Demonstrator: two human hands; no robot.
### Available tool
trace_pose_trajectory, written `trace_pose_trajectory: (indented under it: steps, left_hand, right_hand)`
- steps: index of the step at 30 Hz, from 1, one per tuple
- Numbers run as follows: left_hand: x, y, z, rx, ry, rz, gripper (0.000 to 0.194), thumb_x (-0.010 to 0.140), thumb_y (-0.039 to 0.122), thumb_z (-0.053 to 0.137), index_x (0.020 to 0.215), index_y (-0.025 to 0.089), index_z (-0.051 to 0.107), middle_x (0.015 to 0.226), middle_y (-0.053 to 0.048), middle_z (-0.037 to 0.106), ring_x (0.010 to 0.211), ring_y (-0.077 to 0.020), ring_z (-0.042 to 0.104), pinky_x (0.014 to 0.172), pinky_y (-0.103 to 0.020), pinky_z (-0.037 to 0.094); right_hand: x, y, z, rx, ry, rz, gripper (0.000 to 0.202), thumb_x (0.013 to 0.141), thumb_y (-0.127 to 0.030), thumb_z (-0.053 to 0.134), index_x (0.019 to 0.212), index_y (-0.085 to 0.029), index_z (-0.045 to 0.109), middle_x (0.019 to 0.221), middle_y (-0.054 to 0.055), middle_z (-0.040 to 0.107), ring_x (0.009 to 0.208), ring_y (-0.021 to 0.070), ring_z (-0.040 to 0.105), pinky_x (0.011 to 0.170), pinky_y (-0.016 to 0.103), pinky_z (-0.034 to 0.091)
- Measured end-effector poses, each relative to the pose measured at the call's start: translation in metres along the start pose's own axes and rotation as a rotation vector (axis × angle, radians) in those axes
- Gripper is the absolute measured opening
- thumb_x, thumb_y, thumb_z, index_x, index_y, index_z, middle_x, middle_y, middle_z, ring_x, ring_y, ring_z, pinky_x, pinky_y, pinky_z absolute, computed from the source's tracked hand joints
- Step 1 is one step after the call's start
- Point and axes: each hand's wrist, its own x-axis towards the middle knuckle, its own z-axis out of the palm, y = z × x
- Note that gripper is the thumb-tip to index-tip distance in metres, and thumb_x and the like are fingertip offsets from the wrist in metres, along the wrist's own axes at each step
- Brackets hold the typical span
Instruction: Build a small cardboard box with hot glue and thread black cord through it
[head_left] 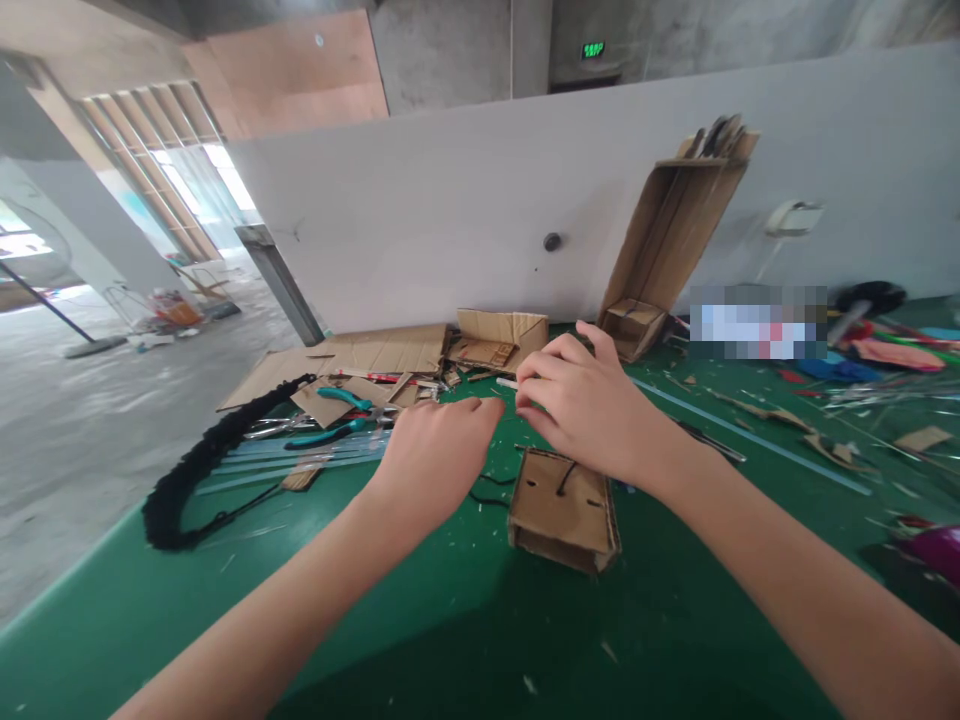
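Both hands are raised over the green table, close together and a little apart. My left hand [444,448] is closed with its back toward me. Its fingertips are hidden, and I cannot make out what they hold. My right hand [589,405] has its thumb and forefinger bent toward each other and its outer fingers lifted; anything between them is too small to name. Beside its fingertips shows a short white stick [507,382]; I cannot tell whether they touch. Under the right hand stands a small cardboard box [562,510] with holes in its top and a black cord [566,478] through one.
Left lie a fluffy black strip [176,490], teal-handled pliers [326,435], clear strips [292,460] and cardboard sheets [397,352]. A tall cardboard holder [667,235] leans on the white wall [450,220]. Scraps and coloured materials [896,352] cover the right side.
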Motion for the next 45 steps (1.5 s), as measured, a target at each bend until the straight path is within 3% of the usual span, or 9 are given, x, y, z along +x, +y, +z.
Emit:
trace_pose_trajectory:
  steps: [2, 5, 10, 15, 24, 34, 45]
  left_hand:
    - [0.003, -0.007, 0.0, 0.06, -0.029, -0.015, 0.017, 0.078, 0.012, 0.053, 0.072, 0.024, 0.063, 0.057, -0.003, 0.059, 0.051, -0.0213, 0.056, 0.056, -0.029, 0.036]
    - [0.009, -0.02, 0.0, -0.002, -0.093, -0.052, 0.019, 0.083, 0.018, 0.049, 0.077, 0.024, 0.066, 0.066, -0.004, 0.067, 0.057, -0.0214, 0.061, 0.052, -0.027, 0.037]
    - [0.018, -0.029, -0.008, -0.46, -0.271, -0.135, 0.02, 0.085, 0.023, 0.048, 0.077, 0.021, 0.066, 0.07, -0.003, 0.07, 0.049, -0.0146, 0.063, 0.047, -0.023, 0.045]
    - [0.02, -0.025, -0.018, -0.672, -0.362, -0.133, 0.017, 0.083, 0.025, 0.053, 0.077, 0.019, 0.068, 0.066, -0.004, 0.069, 0.048, -0.0142, 0.064, 0.044, -0.022, 0.046]
    - [0.02, -0.02, -0.026, -0.66, -0.448, -0.215, 0.019, 0.088, 0.029, 0.048, 0.084, 0.016, 0.062, 0.066, 0.0, 0.062, 0.051, -0.0087, 0.056, 0.049, -0.02, 0.043]
    - [0.019, -0.024, -0.025, -0.71, -0.46, -0.229, 0.018, 0.089, 0.027, 0.048, 0.089, 0.017, 0.063, 0.064, 0.001, 0.06, 0.05, -0.0083, 0.054, 0.049, -0.02, 0.043]
    - [0.019, -0.021, -0.025, -0.738, -0.487, -0.241, 0.018, 0.089, 0.026, 0.048, 0.09, 0.016, 0.063, 0.064, 0.0, 0.06, 0.05, -0.008, 0.053, 0.049, -0.02, 0.043]
  right_hand:
    - [-0.001, 0.003, -0.002, -0.01, -0.015, 0.003, 0.02, 0.085, -0.026, 0.053, 0.1, -0.022, 0.066, 0.11, 0.006, 0.063, 0.105, 0.0269, 0.047, 0.105, 0.056, 0.013]
    - [-0.004, 0.014, -0.009, -0.024, -0.018, 0.017, 0.035, 0.08, -0.033, 0.059, 0.114, -0.022, 0.058, 0.118, 0.008, 0.058, 0.109, 0.03, 0.045, 0.105, 0.057, 0.013]
    - [-0.007, 0.03, -0.014, 0.059, -0.028, 0.029, 0.025, 0.082, -0.033, 0.056, 0.105, -0.024, 0.059, 0.115, 0.007, 0.058, 0.107, 0.0284, 0.047, 0.102, 0.052, 0.02]
    - [-0.005, 0.026, -0.016, 0.22, -0.032, 0.009, 0.022, 0.083, -0.028, 0.055, 0.103, -0.022, 0.059, 0.109, 0.007, 0.062, 0.106, 0.0244, 0.051, 0.096, 0.042, 0.032]
    - [-0.002, 0.014, -0.022, 0.625, 0.035, 0.087, 0.028, 0.08, -0.03, 0.061, 0.106, -0.021, 0.06, 0.109, 0.006, 0.063, 0.102, 0.0206, 0.055, 0.086, 0.035, 0.046]
    - [-0.003, 0.025, -0.029, 0.644, 0.008, 0.18, 0.013, 0.084, -0.028, 0.059, 0.093, -0.02, 0.065, 0.09, 0.002, 0.067, 0.08, 0.0147, 0.06, 0.07, 0.029, 0.048]
    - [-0.002, 0.023, -0.028, 0.617, 0.013, 0.164, 0.013, 0.086, -0.028, 0.057, 0.083, -0.02, 0.067, 0.085, 0.002, 0.068, 0.077, 0.0135, 0.059, 0.069, 0.028, 0.045]
